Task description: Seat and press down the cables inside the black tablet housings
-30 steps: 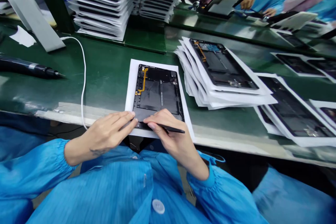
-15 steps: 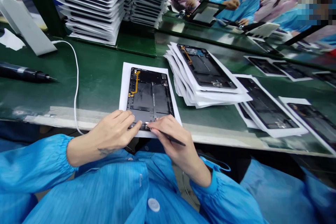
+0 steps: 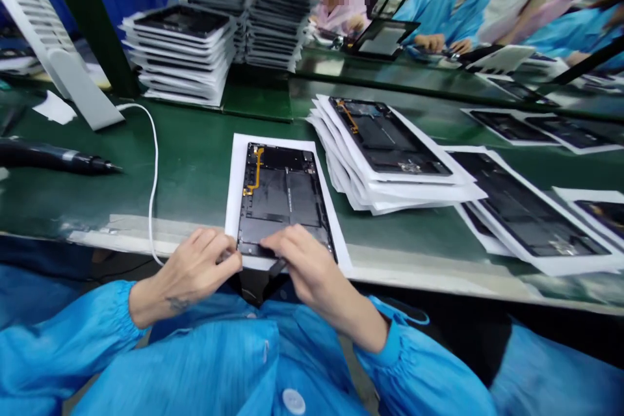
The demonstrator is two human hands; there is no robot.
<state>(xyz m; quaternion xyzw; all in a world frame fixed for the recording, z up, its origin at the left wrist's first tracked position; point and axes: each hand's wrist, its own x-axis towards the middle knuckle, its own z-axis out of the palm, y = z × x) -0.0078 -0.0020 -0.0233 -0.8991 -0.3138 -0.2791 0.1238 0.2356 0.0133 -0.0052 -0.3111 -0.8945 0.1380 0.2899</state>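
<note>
A black tablet housing with an orange flex cable lies on a white sheet at the table's front edge. My left hand is at the housing's lower left corner, its fingers curled together; whatever they may pinch is too small to make out. Over the lower edge of the housing, my right hand is closed round a dark thin tool, mostly hidden under the fingers.
Right of the sheet stands a pile of housings and papers, with more housings beyond. Tall stacks stand at the back left. A pen-shaped screwdriver, a white stand and its cable lie left. People work opposite.
My left hand has drawn back left to the housing's corner and curled its fingers. My right hand has turned, and the tool now points down below it. The view has shifted slightly.
</note>
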